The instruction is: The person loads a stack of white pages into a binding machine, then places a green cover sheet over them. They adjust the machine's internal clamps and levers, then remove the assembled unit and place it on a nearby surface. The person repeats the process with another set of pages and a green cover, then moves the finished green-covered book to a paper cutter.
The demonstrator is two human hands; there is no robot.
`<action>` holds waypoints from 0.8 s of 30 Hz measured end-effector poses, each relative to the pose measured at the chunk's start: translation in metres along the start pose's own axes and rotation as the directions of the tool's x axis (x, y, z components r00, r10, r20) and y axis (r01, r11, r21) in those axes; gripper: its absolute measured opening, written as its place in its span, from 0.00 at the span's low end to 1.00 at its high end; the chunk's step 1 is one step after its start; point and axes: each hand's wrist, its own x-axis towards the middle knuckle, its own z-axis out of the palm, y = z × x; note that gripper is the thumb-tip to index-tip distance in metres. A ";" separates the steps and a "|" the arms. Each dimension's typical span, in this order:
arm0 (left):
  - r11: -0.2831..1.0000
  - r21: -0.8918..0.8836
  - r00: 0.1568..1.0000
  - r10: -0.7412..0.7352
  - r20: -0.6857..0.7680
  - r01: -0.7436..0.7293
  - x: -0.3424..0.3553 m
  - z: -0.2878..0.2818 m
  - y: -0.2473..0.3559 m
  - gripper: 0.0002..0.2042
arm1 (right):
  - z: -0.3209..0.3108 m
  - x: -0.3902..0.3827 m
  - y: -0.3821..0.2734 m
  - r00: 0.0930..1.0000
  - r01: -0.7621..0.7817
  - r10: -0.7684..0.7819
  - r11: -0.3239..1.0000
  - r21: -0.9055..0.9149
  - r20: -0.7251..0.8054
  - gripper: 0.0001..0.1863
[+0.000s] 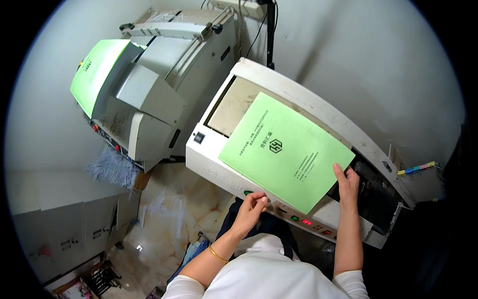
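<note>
A green booklet (286, 152) with black print and an emblem lies across the white machine (204, 159), overhanging part of its dark right-hand opening. My right hand (348, 182) grips the booklet's right edge, thumb on top and fingers mostly hidden at the side. My left hand (251, 209), with a yellow bangle at the wrist, is curled at the machine's front panel, just below the booklet's near edge; whether its fingertips hold anything is unclear. Lit red displays and a green button (294, 218) show on that panel, between my hands.
A second grey machine (177, 50) stands at upper left with green covers (97, 70) on it and blue-grey shreds (112, 167) beneath. Grey cabinets (64, 229) line the lower left, beside the marbled floor (164, 199). A black upright pole (270, 35) stands against the back wall.
</note>
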 end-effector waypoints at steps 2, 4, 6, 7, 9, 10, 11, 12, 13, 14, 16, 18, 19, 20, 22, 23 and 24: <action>0.957 -0.276 0.995 -0.082 0.054 0.094 0.000 0.000 0.000 0.19 | 0.008 -0.025 -0.017 1.000 0.028 -0.028 0.990 0.137 -0.003 0.17; 0.935 -0.355 1.000 -0.003 -0.004 0.002 0.002 0.004 -0.003 0.20 | 0.009 -0.049 -0.017 0.999 -0.007 -0.001 0.974 0.227 0.033 0.19; 0.895 -0.440 0.998 0.059 -0.039 -0.070 -0.001 0.013 0.009 0.21 | 0.007 -0.071 -0.010 0.998 -0.011 -0.004 0.964 0.267 0.057 0.21; 0.859 -0.504 0.994 0.109 0.014 -0.087 -0.005 0.021 0.019 0.23 | 0.007 -0.079 -0.001 0.998 0.006 -0.025 0.959 0.284 0.062 0.22; 0.908 -0.348 0.972 0.218 -0.086 -0.234 0.004 0.022 0.008 0.26 | 0.010 -0.090 0.021 0.999 -0.014 -0.008 0.906 0.423 0.051 0.24; 0.913 -0.306 0.962 0.240 -0.131 -0.269 0.005 0.021 0.008 0.26 | 0.015 -0.096 0.024 0.999 -0.033 0.009 0.884 0.466 0.052 0.25; 0.919 -0.274 0.955 0.243 -0.170 -0.283 0.004 0.020 0.008 0.27 | 0.018 -0.102 0.025 0.998 -0.058 0.041 0.868 0.493 0.045 0.25; 0.916 -0.285 0.956 0.245 -0.160 -0.282 -0.009 0.023 0.018 0.28 | 0.020 -0.106 0.028 0.998 -0.037 0.005 0.860 0.509 0.063 0.26; 0.900 -0.290 0.945 0.293 -0.146 -0.324 -0.016 0.021 0.027 0.29 | 0.023 -0.106 0.030 0.996 -0.019 -0.028 0.850 0.527 0.080 0.26; 0.882 -0.269 0.921 0.360 -0.147 -0.387 -0.023 0.020 0.032 0.28 | 0.024 -0.109 0.024 0.994 0.009 -0.065 0.842 0.540 0.085 0.26; 0.833 -0.196 0.856 0.493 -0.159 -0.517 -0.041 0.013 0.047 0.28 | 0.034 -0.111 0.015 0.985 0.047 -0.130 0.839 0.542 0.117 0.26; 0.753 -0.096 0.757 0.635 -0.151 -0.651 -0.059 0.007 0.077 0.27 | 0.048 -0.104 -0.008 0.969 0.057 -0.186 0.804 0.592 0.160 0.25; 0.689 -0.153 0.705 0.683 -0.188 -0.708 -0.065 0.003 0.097 0.25 | 0.062 -0.097 -0.027 0.943 0.068 -0.254 0.780 0.622 0.214 0.24; 0.642 -0.093 0.646 0.736 -0.203 -0.761 -0.071 -0.005 0.122 0.24 | 0.080 -0.090 -0.049 0.934 0.090 -0.286 0.769 0.632 0.214 0.24; 0.537 -0.038 0.528 0.809 -0.259 -0.843 -0.080 -0.032 0.171 0.23 | 0.130 -0.082 -0.102 0.900 0.116 -0.357 0.749 0.652 0.249 0.24; 0.480 -0.047 0.470 0.829 -0.302 -0.876 -0.083 -0.048 0.195 0.23 | 0.160 -0.079 -0.132 0.873 0.124 -0.397 0.742 0.659 0.283 0.24; 0.451 -0.059 0.441 0.826 -0.351 -0.891 -0.089 -0.063 0.224 0.21 | 0.190 -0.076 -0.160 0.847 0.115 -0.422 0.738 0.665 0.322 0.23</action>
